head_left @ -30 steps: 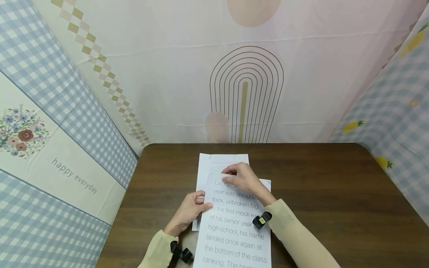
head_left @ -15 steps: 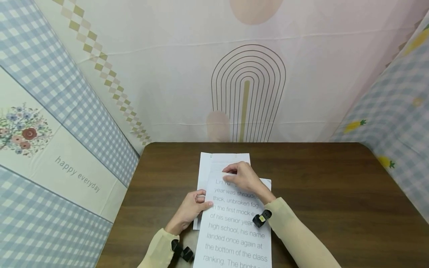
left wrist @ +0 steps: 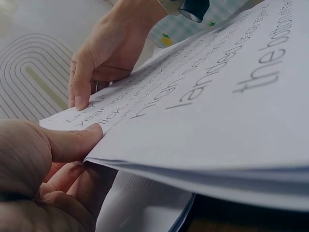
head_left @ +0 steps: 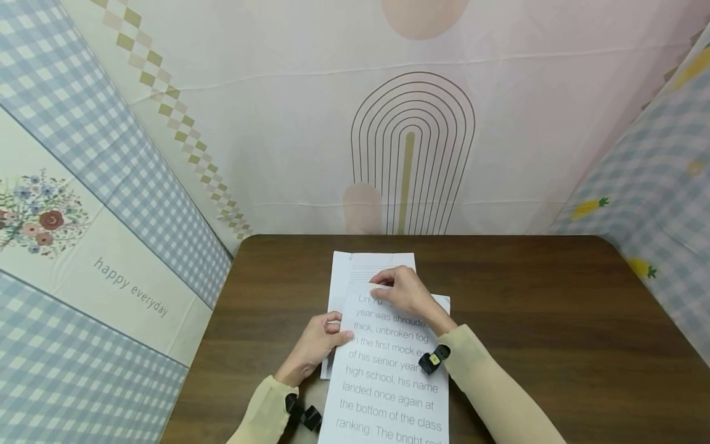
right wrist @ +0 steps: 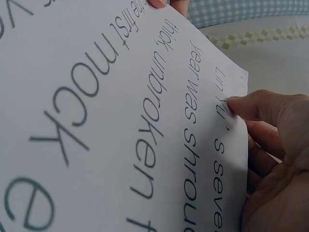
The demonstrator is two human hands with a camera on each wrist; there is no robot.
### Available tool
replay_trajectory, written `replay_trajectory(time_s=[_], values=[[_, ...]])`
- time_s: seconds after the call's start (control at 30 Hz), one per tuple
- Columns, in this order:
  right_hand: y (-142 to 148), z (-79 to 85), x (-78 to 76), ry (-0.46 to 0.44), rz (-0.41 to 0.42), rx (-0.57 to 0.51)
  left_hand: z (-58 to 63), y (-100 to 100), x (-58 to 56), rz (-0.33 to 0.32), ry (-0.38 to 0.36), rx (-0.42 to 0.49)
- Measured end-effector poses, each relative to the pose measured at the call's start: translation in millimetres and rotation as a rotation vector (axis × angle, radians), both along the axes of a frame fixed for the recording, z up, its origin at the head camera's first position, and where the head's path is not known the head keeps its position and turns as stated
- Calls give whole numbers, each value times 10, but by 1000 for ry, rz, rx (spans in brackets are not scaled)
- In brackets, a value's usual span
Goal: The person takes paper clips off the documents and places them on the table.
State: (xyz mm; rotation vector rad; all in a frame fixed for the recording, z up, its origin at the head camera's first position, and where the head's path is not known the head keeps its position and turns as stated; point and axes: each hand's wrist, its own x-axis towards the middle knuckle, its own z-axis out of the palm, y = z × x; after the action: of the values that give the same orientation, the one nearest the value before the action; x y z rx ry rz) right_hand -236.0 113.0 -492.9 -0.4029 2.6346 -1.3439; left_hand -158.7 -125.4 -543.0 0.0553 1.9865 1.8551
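My left hand (head_left: 315, 343) pinches the left edge of a stack of large-print paper sheets (head_left: 388, 385), thumb on top and fingers underneath. At the upper edge, my right hand (head_left: 409, 291) grips the same stack, its thumb (right wrist: 253, 104) on the printed face and its fingers behind. The left wrist view shows the stack's layered edge (left wrist: 203, 179) lifted and tilted. Near the right fingers there is a thin dark sliver (left wrist: 96, 87), too small to identify. Behind lies a second paper stack (head_left: 340, 280) with a paper clip (head_left: 350, 258) on its top edge, partly covered.
The brown wooden table (head_left: 527, 320) extends to both sides of the papers. A patterned white cloth (head_left: 277, 142) hangs behind it, with checked cloths (head_left: 638, 203) at the sides. A black wrist camera (head_left: 435, 359) sits over the sheets on the right forearm.
The view has shifted slightly, so the papers sit a little higher. Both hands keep their hold on the stack, with hardly any other visible movement.
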Motion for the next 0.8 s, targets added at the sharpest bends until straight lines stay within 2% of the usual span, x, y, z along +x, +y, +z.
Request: replay_trajectory(time_s=[0.8], values=[[14, -16, -33, -18, -25, -19, 13, 16, -16, 17, -27, 27]])
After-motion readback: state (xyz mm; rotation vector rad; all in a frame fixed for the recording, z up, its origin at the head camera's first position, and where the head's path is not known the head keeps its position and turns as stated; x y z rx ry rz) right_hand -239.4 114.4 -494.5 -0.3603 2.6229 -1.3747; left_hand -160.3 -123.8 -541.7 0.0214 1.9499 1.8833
